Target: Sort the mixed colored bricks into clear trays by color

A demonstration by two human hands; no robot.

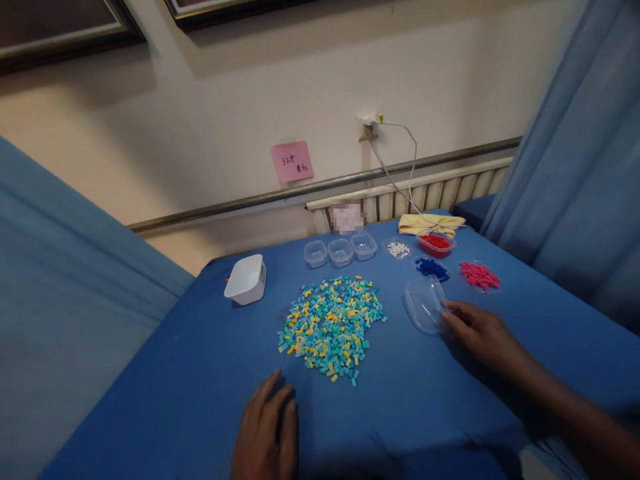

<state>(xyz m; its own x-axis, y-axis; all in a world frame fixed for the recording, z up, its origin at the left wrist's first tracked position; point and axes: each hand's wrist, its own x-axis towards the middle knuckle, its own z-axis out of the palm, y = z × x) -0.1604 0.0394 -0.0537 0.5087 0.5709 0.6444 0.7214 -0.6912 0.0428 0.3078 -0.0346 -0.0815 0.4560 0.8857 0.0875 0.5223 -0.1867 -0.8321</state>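
Note:
Between the fingers and thumb of my right hand [477, 330] is the near right edge of a clear plastic container [424, 305], on or just above the blue table; which of the two I cannot tell. My left hand [267, 427] rests near the table's front, fingers stretched out and holding nothing. Beyond it spreads a loose pile of small blocks [333, 323] in teal, blue, green and yellow. Close behind the clear container lie dark blue pieces [431, 268] in a shallow clear dish, with pink-red pieces [480, 275] in another to the right.
Three clear containers [341, 253] stand in a row behind the pile. White pieces [399, 250] and red pieces [435, 244] sit in clear dishes near a yellow cloth [430, 225]. A white box [247, 279] is at left. Curtains [575, 147] flank the table; a cable [414, 167] hangs behind.

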